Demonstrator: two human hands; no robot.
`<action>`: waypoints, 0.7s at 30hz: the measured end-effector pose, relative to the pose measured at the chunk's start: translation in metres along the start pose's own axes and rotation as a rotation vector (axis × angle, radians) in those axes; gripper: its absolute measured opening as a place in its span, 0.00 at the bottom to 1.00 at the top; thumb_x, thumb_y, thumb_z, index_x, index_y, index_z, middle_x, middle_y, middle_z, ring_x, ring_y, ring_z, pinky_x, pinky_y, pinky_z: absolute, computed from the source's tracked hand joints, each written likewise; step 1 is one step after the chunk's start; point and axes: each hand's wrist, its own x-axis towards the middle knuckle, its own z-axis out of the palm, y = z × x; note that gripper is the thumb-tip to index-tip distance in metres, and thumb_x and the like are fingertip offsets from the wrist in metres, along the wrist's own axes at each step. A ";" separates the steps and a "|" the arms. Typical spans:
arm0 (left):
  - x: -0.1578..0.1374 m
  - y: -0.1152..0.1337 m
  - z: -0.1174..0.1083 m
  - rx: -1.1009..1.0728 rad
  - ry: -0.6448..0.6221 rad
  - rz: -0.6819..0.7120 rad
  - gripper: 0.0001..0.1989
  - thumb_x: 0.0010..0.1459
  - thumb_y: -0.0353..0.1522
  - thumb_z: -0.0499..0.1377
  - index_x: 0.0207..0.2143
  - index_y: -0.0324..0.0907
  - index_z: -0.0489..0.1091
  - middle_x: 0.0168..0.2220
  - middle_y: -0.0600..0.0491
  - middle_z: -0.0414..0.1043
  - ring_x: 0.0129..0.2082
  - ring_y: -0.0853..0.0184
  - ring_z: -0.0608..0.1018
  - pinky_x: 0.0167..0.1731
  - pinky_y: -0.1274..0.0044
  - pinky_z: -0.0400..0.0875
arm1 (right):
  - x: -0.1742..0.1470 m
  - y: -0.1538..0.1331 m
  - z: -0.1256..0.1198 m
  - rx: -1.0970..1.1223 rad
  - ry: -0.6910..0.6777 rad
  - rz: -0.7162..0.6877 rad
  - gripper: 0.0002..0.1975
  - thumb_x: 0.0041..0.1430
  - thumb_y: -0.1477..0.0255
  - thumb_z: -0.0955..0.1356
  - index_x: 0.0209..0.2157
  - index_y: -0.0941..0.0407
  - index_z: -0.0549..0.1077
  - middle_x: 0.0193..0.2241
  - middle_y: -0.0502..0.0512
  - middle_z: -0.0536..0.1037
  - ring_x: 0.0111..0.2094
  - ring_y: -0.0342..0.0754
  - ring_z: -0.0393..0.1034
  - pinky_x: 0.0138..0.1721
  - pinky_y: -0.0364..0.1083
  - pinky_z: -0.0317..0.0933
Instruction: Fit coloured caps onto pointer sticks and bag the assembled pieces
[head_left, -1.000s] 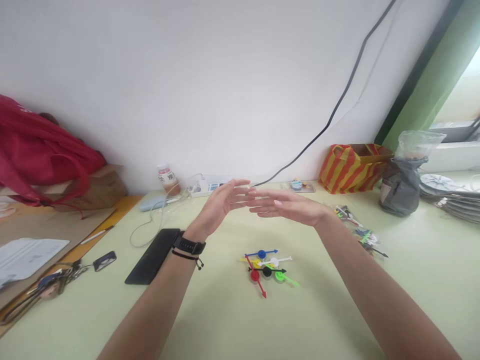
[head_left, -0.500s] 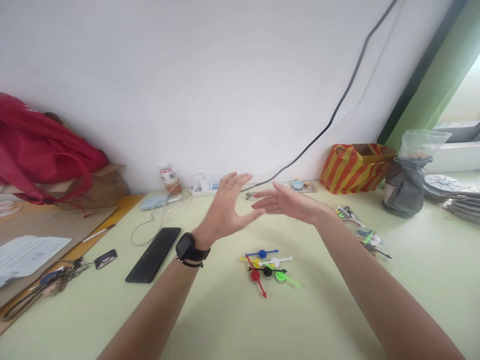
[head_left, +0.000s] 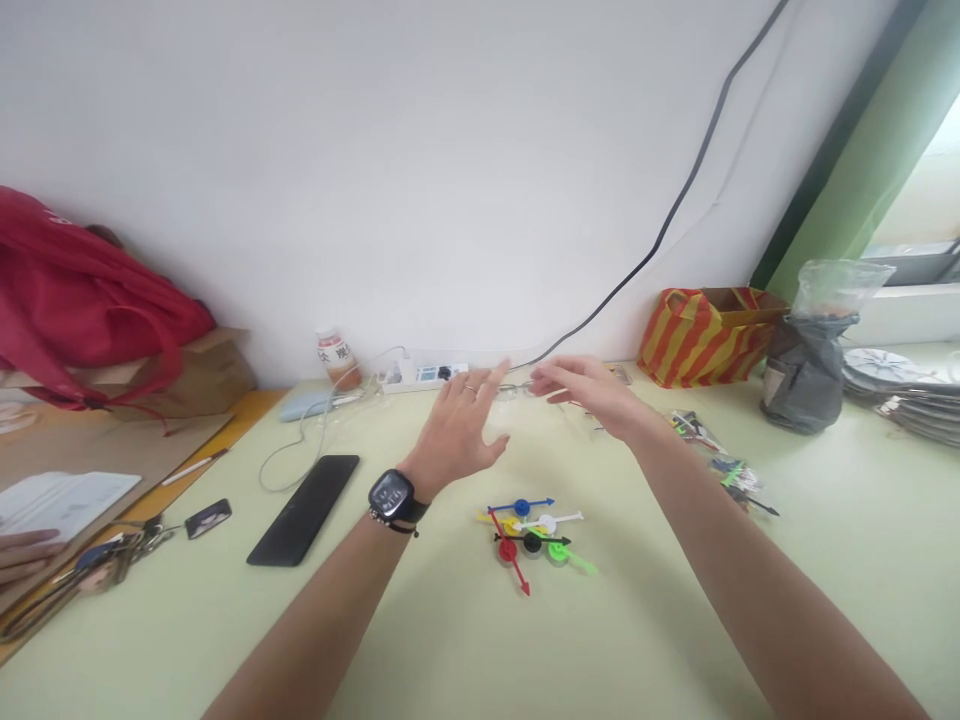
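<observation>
My left hand, with a black watch on its wrist, hovers over the table with fingers spread and holds nothing. To its right, my right hand is raised as well, its fingers stretched out and nothing in its grasp. Nearer to me than both hands lies a cluster of plastic arrow spinners with round hubs: a blue spinner, a white spinner, a black spinner, a red spinner, a green spinner and a partly covered yellow spinner. Neither hand touches them.
A black phone lies left of my left forearm. Against the wall are a bottle, a power strip and a striped bag. Bagged spinners lie beyond my right forearm. Another person's hand rests on papers at far left.
My hands have moved apart slightly, and my left palm has turned more downward. Another person's hand has appeared at the left edge. The spinners lie as before.
</observation>
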 end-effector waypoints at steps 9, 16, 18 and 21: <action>-0.017 -0.068 0.025 -0.507 -0.206 -0.408 0.52 0.56 0.53 0.66 0.74 0.49 0.45 0.59 0.44 0.67 0.50 0.54 0.74 0.52 0.62 0.70 | -0.005 0.023 0.026 -0.652 -0.736 -0.050 0.14 0.55 0.69 0.73 0.45 0.55 0.80 0.41 0.56 0.82 0.40 0.50 0.76 0.37 0.43 0.67; -0.017 -0.068 0.018 -0.703 -0.326 -0.423 0.46 0.54 0.51 0.67 0.71 0.50 0.55 0.57 0.45 0.70 0.51 0.56 0.75 0.50 0.64 0.73 | -0.002 0.045 0.068 -0.634 -0.902 -0.051 0.18 0.54 0.74 0.72 0.49 0.56 0.78 0.38 0.52 0.83 0.35 0.46 0.75 0.34 0.40 0.65; -0.016 -0.069 0.015 -0.709 -0.342 -0.409 0.45 0.54 0.51 0.67 0.70 0.49 0.56 0.56 0.46 0.70 0.50 0.57 0.75 0.50 0.65 0.73 | -0.002 0.044 0.063 -0.653 -0.869 -0.083 0.18 0.55 0.77 0.70 0.48 0.57 0.78 0.37 0.53 0.82 0.36 0.46 0.75 0.35 0.40 0.64; -0.017 -0.070 0.014 -0.722 -0.369 -0.399 0.44 0.55 0.51 0.67 0.69 0.49 0.57 0.55 0.46 0.70 0.48 0.58 0.76 0.50 0.66 0.73 | -0.001 0.042 0.054 -0.679 -0.878 -0.081 0.18 0.55 0.74 0.71 0.49 0.56 0.78 0.39 0.54 0.82 0.37 0.47 0.75 0.35 0.41 0.64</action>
